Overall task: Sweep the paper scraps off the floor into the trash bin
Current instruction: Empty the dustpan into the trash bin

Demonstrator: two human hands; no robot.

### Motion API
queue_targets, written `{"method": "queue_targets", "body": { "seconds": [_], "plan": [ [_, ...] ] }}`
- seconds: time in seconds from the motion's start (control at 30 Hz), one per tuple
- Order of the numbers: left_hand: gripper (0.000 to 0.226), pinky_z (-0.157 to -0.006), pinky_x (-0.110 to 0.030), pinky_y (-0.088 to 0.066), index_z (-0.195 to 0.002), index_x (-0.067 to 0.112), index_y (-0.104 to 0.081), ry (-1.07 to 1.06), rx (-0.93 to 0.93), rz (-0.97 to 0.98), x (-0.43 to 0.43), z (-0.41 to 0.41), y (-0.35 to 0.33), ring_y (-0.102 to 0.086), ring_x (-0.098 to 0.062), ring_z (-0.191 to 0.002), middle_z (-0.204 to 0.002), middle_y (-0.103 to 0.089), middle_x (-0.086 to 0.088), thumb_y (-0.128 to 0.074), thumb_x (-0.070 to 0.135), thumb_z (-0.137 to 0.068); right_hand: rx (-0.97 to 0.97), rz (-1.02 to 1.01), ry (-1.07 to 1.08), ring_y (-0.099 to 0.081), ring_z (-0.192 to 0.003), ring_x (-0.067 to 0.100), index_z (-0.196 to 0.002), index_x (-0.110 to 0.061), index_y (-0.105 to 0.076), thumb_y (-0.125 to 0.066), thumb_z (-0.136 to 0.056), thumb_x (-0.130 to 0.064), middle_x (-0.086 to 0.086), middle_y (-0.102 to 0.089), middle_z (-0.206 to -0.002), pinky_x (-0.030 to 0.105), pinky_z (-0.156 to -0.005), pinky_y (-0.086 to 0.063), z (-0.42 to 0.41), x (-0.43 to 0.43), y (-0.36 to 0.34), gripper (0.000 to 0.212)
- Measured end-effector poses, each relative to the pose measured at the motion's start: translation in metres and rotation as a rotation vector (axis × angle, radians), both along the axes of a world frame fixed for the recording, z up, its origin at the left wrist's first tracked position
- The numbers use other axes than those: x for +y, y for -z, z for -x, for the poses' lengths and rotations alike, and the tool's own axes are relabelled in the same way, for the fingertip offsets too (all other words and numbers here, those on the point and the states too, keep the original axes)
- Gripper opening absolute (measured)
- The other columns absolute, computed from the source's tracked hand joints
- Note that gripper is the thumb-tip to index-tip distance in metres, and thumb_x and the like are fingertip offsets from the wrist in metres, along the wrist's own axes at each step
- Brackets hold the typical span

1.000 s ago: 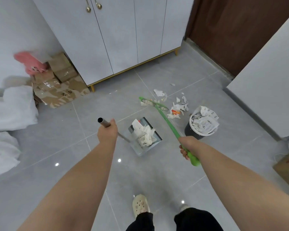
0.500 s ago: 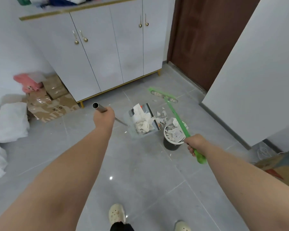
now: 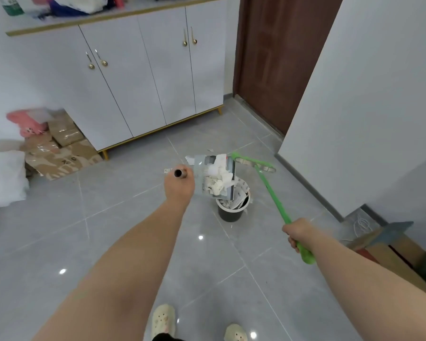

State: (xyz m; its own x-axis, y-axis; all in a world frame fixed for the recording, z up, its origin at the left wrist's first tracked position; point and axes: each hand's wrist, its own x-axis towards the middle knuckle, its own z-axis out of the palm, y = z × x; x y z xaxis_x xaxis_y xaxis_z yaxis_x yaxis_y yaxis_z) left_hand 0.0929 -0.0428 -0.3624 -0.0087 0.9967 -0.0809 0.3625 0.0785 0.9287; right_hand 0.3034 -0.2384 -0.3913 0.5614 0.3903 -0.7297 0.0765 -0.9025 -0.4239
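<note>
This is the emptying step. The left hand [image 3: 179, 187] has its fingers curled round the metal handle of the dustpan [image 3: 202, 168], which is tilted just above the trash bin [image 3: 231, 212] with crumpled paper scraps [image 3: 217, 182] inside. The right hand [image 3: 296, 231] grips the green broom [image 3: 271, 190]. The next move probably calls for a steeper tip so the scraps slide inside the rim.

A home hallway: white cabinet [image 3: 145, 77] with brass handles, wooden door [image 3: 276, 62], tiled floor [image 3: 108, 230]
</note>
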Motion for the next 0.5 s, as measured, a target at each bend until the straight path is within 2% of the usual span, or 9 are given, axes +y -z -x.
{"method": "queue_targets", "body": {
  "seconds": [0.07,0.17,0.23,0.3,0.37,0.43,0.5],
  "plan": [
    [0.025,-0.075,-0.027,-0.047,-0.068,0.012,-0.062,0.074,0.007,-0.048,-0.016,-0.015,0.014,-0.055,-0.017,-0.077,-0.079,-0.064,-0.013,-0.053,0.004,-0.090,-0.006,0.015,0.015,-0.039,-0.041,0.020,-0.068,-0.001,-0.043,-0.044,-0.093,-0.005,0.012,-0.045,-0.051,0.024,-0.042,-0.033,-0.004,-0.010,0.008,0.026],
    [0.015,-0.063,-0.021,-0.040,-0.076,0.005,-0.065,0.340,0.210,-0.117,-0.038,-0.019,0.037,-0.054,-0.018,-0.067,-0.070,-0.061,-0.008,-0.054,0.000,-0.085,-0.048,0.075,0.012,-0.043,-0.039,0.021,-0.067,0.000,-0.046,-0.042,-0.093,-0.004,0.013,-0.047,-0.049,0.025,-0.042,-0.036,-0.007,-0.020,0.016,0.027],
    [0.011,-0.063,-0.026,-0.040,-0.082,0.007,-0.065,0.556,0.383,-0.139,-0.048,-0.021,0.049,-0.055,-0.022,-0.068,-0.074,-0.063,-0.009,-0.056,0.002,-0.084,-0.030,0.080,0.041,-0.041,-0.039,0.020,-0.065,0.000,-0.045,-0.041,-0.093,-0.003,0.012,-0.046,-0.048,0.022,-0.040,-0.033,-0.010,-0.027,0.021,0.028],
    [0.008,-0.066,-0.027,-0.042,-0.088,0.009,-0.062,0.700,0.535,-0.119,-0.057,-0.022,0.054,-0.054,-0.030,-0.078,-0.084,-0.062,-0.009,-0.055,0.006,-0.086,0.004,0.074,0.072,-0.039,-0.040,0.020,-0.066,0.000,-0.043,-0.041,-0.093,-0.002,0.012,-0.044,-0.049,0.022,-0.041,-0.031,-0.011,-0.031,0.027,0.027],
    [0.008,-0.067,-0.024,-0.046,-0.090,0.009,-0.058,0.764,0.545,-0.061,-0.065,-0.023,0.057,-0.048,-0.036,-0.081,-0.087,-0.058,-0.008,-0.050,0.011,-0.091,0.023,0.079,0.093,-0.038,-0.041,0.020,-0.066,0.001,-0.042,-0.041,-0.093,-0.002,0.012,-0.043,-0.047,0.025,-0.043,-0.031,-0.010,-0.036,0.032,0.027],
    [0.017,-0.082,-0.031,-0.050,-0.107,0.011,-0.059,0.854,0.695,-0.069,-0.068,-0.022,0.060,-0.057,-0.033,-0.094,-0.104,-0.060,-0.008,-0.051,0.019,-0.095,0.029,0.090,0.101,-0.038,-0.040,0.020,-0.066,0.001,-0.042,-0.040,-0.092,-0.001,0.011,-0.043,-0.046,0.025,-0.043,-0.031,-0.009,-0.041,0.036,0.027],
    [0.025,-0.092,-0.039,-0.047,-0.119,0.013,-0.057,0.911,0.755,0.028,-0.066,-0.018,0.062,-0.056,-0.032,-0.107,-0.117,-0.057,-0.009,-0.050,0.019,-0.096,0.023,0.094,0.111,-0.038,-0.040,0.019,-0.068,0.001,-0.041,-0.039,-0.093,-0.001,0.011,-0.043,-0.048,0.022,-0.040,-0.031,-0.009,-0.044,0.037,0.025]
  ]
}}
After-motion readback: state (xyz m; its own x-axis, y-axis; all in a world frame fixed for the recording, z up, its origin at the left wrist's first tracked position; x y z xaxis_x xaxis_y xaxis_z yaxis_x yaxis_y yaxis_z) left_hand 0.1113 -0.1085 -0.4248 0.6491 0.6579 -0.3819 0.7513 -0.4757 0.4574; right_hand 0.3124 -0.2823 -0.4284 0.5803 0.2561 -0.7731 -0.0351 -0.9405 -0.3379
